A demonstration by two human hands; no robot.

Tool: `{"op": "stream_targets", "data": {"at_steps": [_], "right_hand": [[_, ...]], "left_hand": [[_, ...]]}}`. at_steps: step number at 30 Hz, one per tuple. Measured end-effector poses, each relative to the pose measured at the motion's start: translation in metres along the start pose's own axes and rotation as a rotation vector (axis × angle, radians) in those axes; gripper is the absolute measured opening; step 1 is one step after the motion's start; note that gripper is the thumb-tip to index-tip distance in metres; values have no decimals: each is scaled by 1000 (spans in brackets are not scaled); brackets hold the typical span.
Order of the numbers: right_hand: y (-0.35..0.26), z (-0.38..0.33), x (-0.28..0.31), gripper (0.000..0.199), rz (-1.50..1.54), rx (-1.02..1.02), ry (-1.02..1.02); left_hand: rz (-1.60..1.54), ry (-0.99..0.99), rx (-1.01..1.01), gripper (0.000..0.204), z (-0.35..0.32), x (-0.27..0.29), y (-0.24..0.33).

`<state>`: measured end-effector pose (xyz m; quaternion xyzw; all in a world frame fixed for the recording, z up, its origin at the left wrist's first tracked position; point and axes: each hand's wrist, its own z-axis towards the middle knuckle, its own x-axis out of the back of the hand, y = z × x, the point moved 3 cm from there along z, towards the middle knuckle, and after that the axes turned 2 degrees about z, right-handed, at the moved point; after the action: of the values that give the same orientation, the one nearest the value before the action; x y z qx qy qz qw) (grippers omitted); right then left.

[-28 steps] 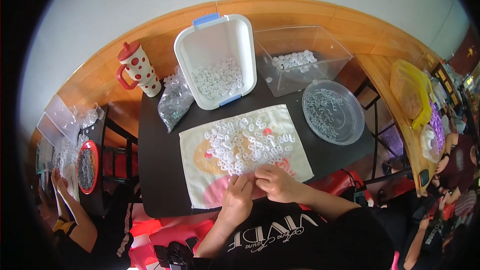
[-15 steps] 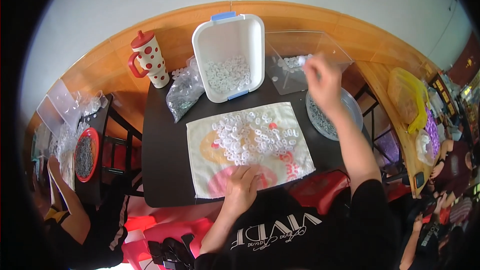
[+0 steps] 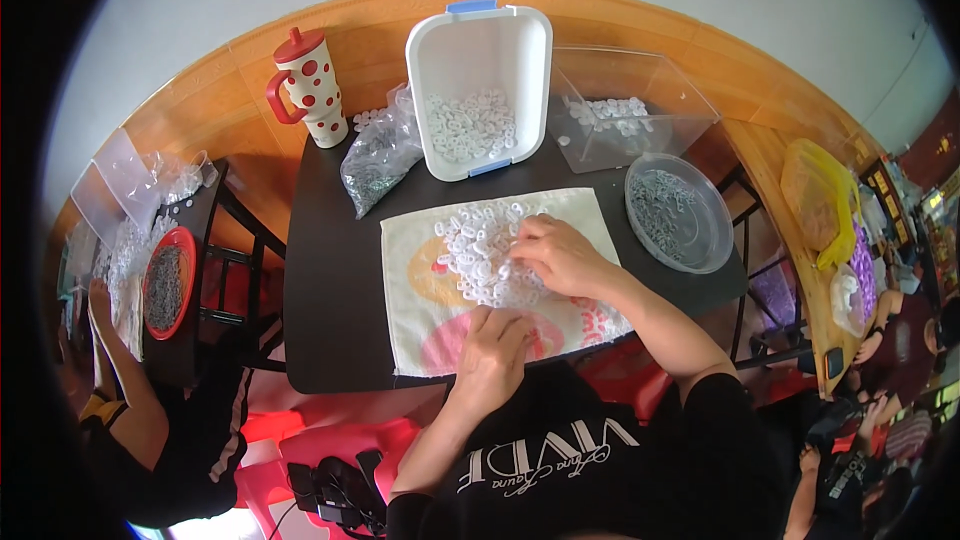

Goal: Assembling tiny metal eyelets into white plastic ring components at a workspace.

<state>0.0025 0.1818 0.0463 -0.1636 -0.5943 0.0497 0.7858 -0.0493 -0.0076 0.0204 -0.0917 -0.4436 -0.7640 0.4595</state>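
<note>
A pile of small white oval plastic pieces with holes [image 3: 487, 245] is spread on a cream towel [image 3: 408, 340] with pink and yellow prints. My right hand [image 3: 562, 256] reaches over the pile's right side, fingers bent and their tips down among the pieces; which one they touch is hidden. On the towel's near part, just below the pile, my left hand [image 3: 494, 350] is closed with its fingers curled together, and whatever it holds cannot be seen. At the right, a round clear tub [image 3: 712, 258] holds small grey metal parts.
Behind the towel stands a white bin [image 3: 480, 55] of white pieces, beside a clear box [image 3: 680, 125] with more. A plastic bag [image 3: 375, 165] and a spotted tumbler [image 3: 315, 95] stand left. At another table, a person's arm [image 3: 125, 360] is near a red tray [image 3: 188, 315].
My right hand has come from above the clear box down and left to the pile of white pieces. My left hand stays near the towel's front edge. The view has shifted slightly.
</note>
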Motion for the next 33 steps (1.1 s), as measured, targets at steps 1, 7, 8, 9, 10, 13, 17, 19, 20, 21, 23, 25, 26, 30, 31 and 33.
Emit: {"op": "stream_targets", "data": {"at_steps": [1,7,8,9,10,13,17,19,20,21,23,25,26,30,31,33], "right_hand": [[-3,0,3,16,196,59,14],[19,-24,35,19,296,-37,120],[23,-31,36,18,315,-109,96],[21,-38,35,16,321,-108,65],[17,-42,34,16,323,-113,64],[2,-50,31,14,172,12,71],[-7,-51,28,15,7,9,14],[-9,-51,22,16,-58,-16,38],[-9,-51,18,16,-55,-16,39],[-8,-51,15,17,-32,-15,54],[-6,-52,15,18,-8,-14,70],[-4,-55,19,17,9,29,39],[-2,-58,22,17,12,30,37],[7,-65,34,19,28,-51,-7],[7,-64,36,21,28,-73,-7],[1,-58,34,24,47,-46,14]], "left_hand": [[-7,5,-1,22,1,0,0],[-5,-3,8,27,3,1,1],[-8,-7,10,27,2,2,1],[0,-16,3,27,2,2,0],[8,-24,-5,27,2,2,0],[24,-17,22,24,4,2,2],[35,-13,27,24,5,0,3],[21,-5,29,24,6,0,5],[23,-7,30,24,6,0,5],[30,-9,31,24,6,0,5],[38,-12,32,24,7,-1,5],[38,-2,35,23,6,-1,5],[40,-2,38,23,6,0,4],[52,-9,34,23,6,1,4],[50,-5,35,22,7,2,4],[55,-5,29,22,6,0,4]]}}
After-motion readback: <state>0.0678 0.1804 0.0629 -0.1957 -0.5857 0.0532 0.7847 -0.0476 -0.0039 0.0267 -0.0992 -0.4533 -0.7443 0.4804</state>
